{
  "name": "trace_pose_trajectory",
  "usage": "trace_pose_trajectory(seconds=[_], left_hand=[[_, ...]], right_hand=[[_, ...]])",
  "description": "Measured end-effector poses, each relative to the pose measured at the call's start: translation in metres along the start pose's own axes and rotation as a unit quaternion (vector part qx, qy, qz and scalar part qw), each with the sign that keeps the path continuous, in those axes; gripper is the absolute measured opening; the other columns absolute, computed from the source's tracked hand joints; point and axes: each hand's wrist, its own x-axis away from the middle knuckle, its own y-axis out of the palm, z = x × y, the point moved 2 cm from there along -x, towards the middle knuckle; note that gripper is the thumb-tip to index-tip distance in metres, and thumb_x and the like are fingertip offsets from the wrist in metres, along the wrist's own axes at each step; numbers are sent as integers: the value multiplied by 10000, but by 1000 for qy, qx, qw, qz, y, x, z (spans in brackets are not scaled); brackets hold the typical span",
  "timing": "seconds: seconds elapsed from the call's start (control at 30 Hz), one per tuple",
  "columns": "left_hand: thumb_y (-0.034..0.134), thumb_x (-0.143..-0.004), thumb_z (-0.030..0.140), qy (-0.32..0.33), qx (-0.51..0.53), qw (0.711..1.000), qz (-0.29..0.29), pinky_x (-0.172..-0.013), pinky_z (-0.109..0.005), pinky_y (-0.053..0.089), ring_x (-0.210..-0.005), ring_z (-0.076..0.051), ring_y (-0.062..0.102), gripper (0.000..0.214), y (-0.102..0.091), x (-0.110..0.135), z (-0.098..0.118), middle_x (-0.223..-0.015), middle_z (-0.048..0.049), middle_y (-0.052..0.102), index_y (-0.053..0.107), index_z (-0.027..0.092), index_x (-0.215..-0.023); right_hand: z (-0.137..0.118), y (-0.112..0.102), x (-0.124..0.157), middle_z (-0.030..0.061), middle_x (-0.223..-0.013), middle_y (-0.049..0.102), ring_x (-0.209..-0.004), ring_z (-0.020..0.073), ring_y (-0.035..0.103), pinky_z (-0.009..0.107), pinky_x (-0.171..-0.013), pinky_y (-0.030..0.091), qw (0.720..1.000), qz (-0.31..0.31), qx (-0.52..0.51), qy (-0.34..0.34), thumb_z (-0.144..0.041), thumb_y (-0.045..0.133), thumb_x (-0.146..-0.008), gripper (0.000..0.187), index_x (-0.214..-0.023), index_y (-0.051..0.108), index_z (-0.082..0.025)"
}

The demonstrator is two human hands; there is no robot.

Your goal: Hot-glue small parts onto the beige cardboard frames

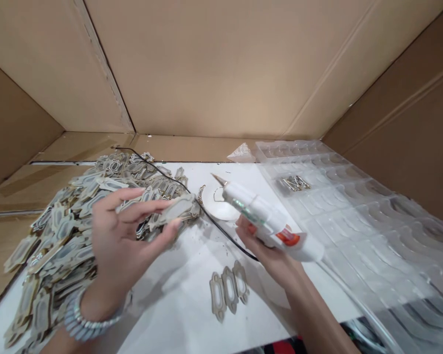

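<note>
My left hand (pixel 121 236), with a beaded bracelet at the wrist, pinches an ornate flat label frame (pixel 179 209) between thumb and fingers. My right hand (pixel 266 255) is wrapped round a white glue gun (pixel 269 221). Its pointed metal nozzle is tilted up to the left, apart from the held frame. Below, three label frames (pixel 229 290) lie side by side on the white board (pixel 177 305). Behind the glue gun's tip rests a white disc (pixel 219 202), partly covered by the gun. A large heap of similar frames (pixel 66 221) spreads beside and behind my left hand.
At the right stands a clear plastic compartment tray (pixel 350 216), with small metal pins (pixel 296 183) in one compartment. A thin black cable (pixel 225 233) crosses the board. A small clear bag (pixel 241 152) sits at the back, before the cardboard walls (pixel 221 69).
</note>
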Motion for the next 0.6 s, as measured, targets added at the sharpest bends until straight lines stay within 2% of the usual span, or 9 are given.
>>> trace_pose_trajectory(seconds=[0.07, 0.13, 0.23, 0.4, 0.6], left_hand=[[806, -660, 256, -48, 96, 992, -63, -702, -324, 612, -757, -193, 737, 540, 12, 8, 4, -812, 37, 748, 449, 288, -1065], [780, -701, 225, -98, 161, 974, -127, -698, -292, 605, -757, -178, 745, 493, 24, 16, 10, -825, 25, 768, 427, 282, -1040], [782, -716, 217, -147, 215, 948, -186, -746, -268, 587, -782, -155, 746, 481, 34, 27, 15, -836, 28, 779, 414, 282, -1020], [811, -706, 224, -192, 236, 928, -216, -812, -262, 563, -833, -148, 740, 502, 37, 36, 14, -846, 20, 776, 422, 272, -1019], [817, -715, 233, -217, 258, 914, -226, -809, -247, 551, -834, -143, 735, 445, 39, 37, 15, -855, 6, 775, 425, 253, -925]], right_hand=[[2, 2, 3, -22, -625, 545, -581, 155, 543, 273, -542, 483, 999, -2, -30, 32, -424, 642, -791, 200, -822, 618, -228], [6, 3, 5, -11, -684, 596, -625, 163, 578, 276, -575, 513, 996, 0, -59, 60, -437, 703, -745, 273, -932, 672, -241], [12, 7, 7, 7, -762, 647, -689, 172, 609, 281, -615, 533, 990, -22, -117, 79, -434, 777, -685, 353, -978, 711, -250], [12, 15, 4, 17, -823, 688, -777, 184, 653, 296, -689, 558, 972, -94, -196, 86, -405, 804, -688, 335, -958, 710, -232], [8, 16, 4, 33, -930, 720, -861, 196, 676, 316, -755, 575, 967, -110, -208, 101, -388, 791, -711, 339, -995, 701, -227]])
